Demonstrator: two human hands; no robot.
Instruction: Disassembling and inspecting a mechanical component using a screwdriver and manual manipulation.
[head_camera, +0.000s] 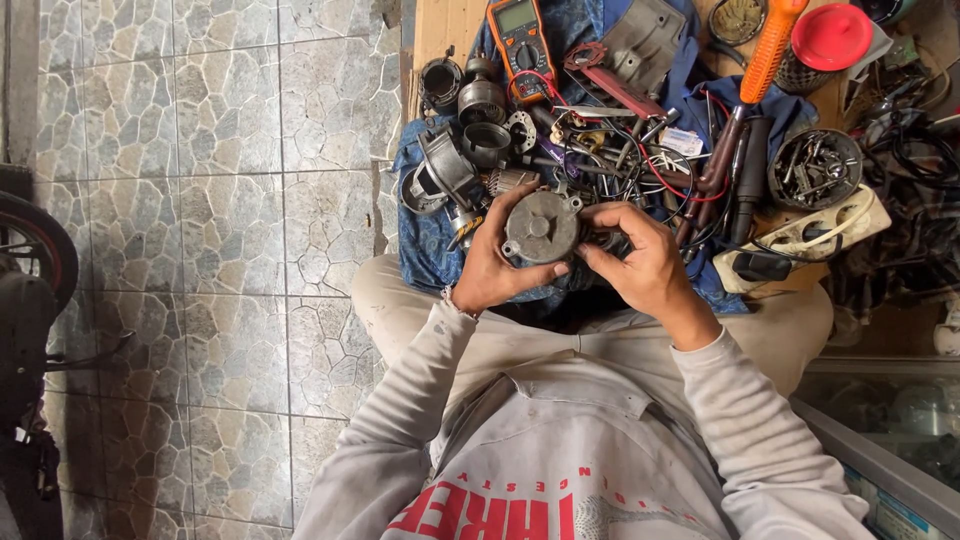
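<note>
Left hand (487, 268) and right hand (640, 262) both clasp a round grey motor housing (541, 228) from either side; blue cloth (428, 240), multimeter (517, 38) beyond.

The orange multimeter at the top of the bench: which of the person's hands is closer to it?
Left. The left hand grips the round grey motor part almost straight below the orange multimeter; the right hand holds the same part's other side, farther off to the right.

The floor (200, 250) is paved in grey, irregular stone-pattern tiles under flat daylight. A wooden desk (445, 30) stands at the top, draped with a blue cloth (425, 240). A dark wheel (35, 250) edges in at left, a glass cabinet (880, 420) at lower right.
</note>
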